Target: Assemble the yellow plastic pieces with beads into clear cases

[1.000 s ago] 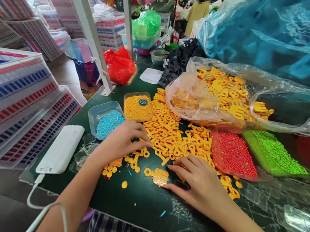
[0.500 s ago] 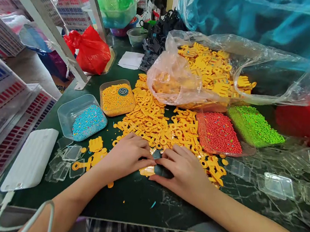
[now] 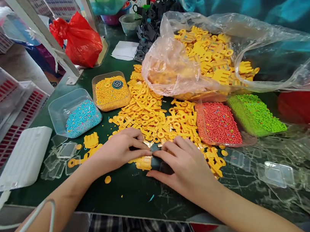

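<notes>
My left hand [image 3: 123,146] and my right hand [image 3: 182,160] meet low over the dark green table, fingers bent inward. Between them sits a yellow hand-shaped plastic piece [image 3: 144,163], partly covered by the fingers. My left thumb and fingers close on its left and top side. At its right edge are my right thumb and index finger, pinched around it. Just beyond the hands spreads a pile of yellow plastic parts [image 3: 143,114], many with rings. A few more yellow hand-shaped parts [image 3: 91,140] lie left of my left wrist.
Tubs of blue beads [image 3: 84,117], yellow beads [image 3: 109,92], red beads [image 3: 220,123] and green beads [image 3: 262,113] flank the pile. A clear bag [image 3: 172,72] of yellow parts stands behind. Clear plastic covers [image 3: 278,174] lie right; a white power bank [image 3: 24,159] with a cable lies left.
The view has shifted slightly, so the tabletop things appear higher and further left. Both hands stay together around the yellow piece, with only small finger movements.
</notes>
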`<state>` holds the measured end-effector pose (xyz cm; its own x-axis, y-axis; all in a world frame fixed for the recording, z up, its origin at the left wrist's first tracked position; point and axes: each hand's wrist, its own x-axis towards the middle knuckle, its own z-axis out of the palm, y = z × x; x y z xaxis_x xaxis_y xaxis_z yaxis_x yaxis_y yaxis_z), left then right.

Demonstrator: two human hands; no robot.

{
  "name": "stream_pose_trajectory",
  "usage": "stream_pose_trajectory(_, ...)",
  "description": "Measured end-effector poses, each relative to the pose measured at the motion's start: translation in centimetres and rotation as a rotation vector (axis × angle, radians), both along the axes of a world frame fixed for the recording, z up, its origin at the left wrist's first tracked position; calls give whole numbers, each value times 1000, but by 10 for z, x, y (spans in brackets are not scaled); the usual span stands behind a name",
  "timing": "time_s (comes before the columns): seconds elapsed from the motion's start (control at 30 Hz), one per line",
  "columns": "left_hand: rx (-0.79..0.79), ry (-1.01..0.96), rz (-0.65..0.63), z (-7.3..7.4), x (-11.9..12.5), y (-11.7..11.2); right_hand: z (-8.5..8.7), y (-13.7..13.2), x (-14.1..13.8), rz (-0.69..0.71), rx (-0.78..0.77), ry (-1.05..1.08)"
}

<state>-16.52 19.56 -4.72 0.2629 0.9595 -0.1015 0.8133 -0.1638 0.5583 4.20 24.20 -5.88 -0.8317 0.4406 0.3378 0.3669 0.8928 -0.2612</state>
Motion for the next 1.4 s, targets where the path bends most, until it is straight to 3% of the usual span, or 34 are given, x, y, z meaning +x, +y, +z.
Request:
stream_pose_trajectory(0.17, 47, -23, -6, 3, -3, -1, -3, -1, 0, 1, 11, -21)
stream_pose_trajectory(0.43, 128, 31, -86, -9, 6, -2, -11, 2, -1, 28, 34, -27)
stream_pose_trajectory(0.67, 235, 103, -143, -15, 10, -4, -4, 8, 3, 28, 37, -16)
stream_pose_trajectory(1.0, 95, 35, -92, 4, -4, -1, -5, 6, 3, 53, 33, -43)
stream_pose_trajectory(1.4, 33, 61, -178, -4, -5, 1, -14, 1, -1, 45, 44, -16)
